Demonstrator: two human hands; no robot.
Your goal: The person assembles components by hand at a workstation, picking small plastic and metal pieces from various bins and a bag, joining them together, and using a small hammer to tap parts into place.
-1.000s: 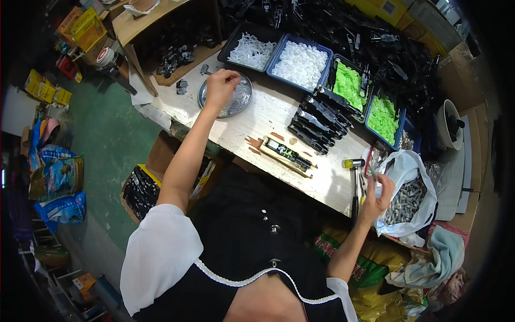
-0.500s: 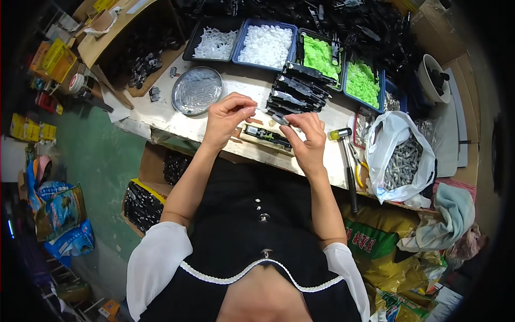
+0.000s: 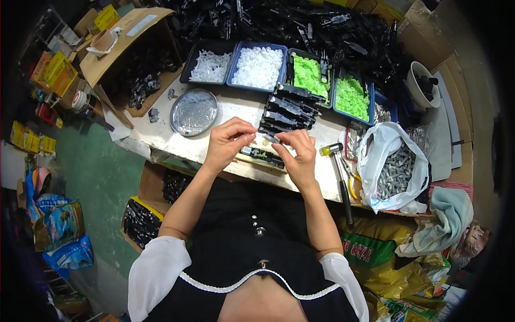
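Small grey part [image 3: 270, 138] pinched between both hands, held just above the near edge of the tabletop [image 3: 236, 110], over a dark strip-shaped fixture [image 3: 263, 155] lying at that edge. Left hand [image 3: 228, 144] fingers curled narrow, thumb and forefinger closed on the part's left end. Right hand [image 3: 298, 155] likewise closed on its right end. Whether it is one piece or two being pressed together is too small to tell.

Step, by my reading: fitting or joining small pieces by hand, mid-assembly. Next move likely calls for fine alignment of the ends and a firm squeeze, then a free spot to set it down.

Around: stack of black parts [image 3: 287, 107] just behind the hands. Round metal dish [image 3: 193, 111] of clear bits toward the left edge. Along the far edge, trays: clear pieces [image 3: 210, 65], white pieces [image 3: 258, 66], green pieces [image 3: 310, 76], and a second green tray [image 3: 351, 97]. Yellow-headed hammer [image 3: 339, 177] near the right edge, beside a white bag [image 3: 394, 169] of grey metal parts. Black parts heap [image 3: 300, 24] beyond the trays.
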